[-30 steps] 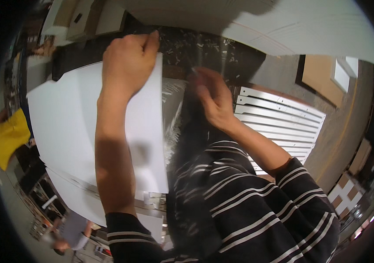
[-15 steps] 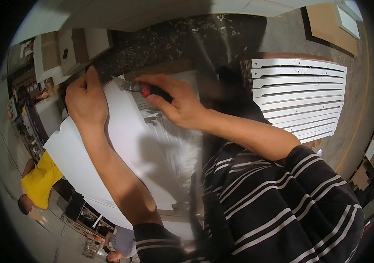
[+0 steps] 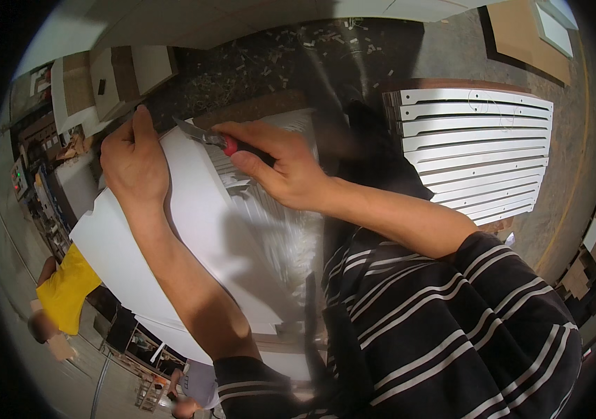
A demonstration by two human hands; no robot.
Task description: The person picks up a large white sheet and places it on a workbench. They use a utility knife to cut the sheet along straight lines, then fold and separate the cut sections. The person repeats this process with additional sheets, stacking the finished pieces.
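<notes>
My right hand [image 3: 280, 164] is closed round a utility knife [image 3: 208, 137] with a red and dark handle. Its metal blade points up and left, close to the far corner of a white panel [image 3: 196, 188]. My left hand [image 3: 136, 164] is above the panel's far left edge, its fingers curled under and the thumb side pointing away from me. Whatever those fingers may hold is hidden. Along the panel's right side lies a stack of crumpled, clear-wrapped sheets [image 3: 277, 230]. Shadows of my arms fall across the white surface.
On the right stands a stack of white slatted boards [image 3: 476, 146]. Small scraps litter the dark floor [image 3: 263, 66] beyond the panel. Open boxes [image 3: 113, 84] stand at the far left. A person in yellow [image 3: 67, 290] and another in grey [image 3: 199, 384] are at the lower left.
My left hand has shifted slightly left and the knife blade has tipped up a little. Both hands otherwise keep their places. The people at the lower left have moved slightly.
</notes>
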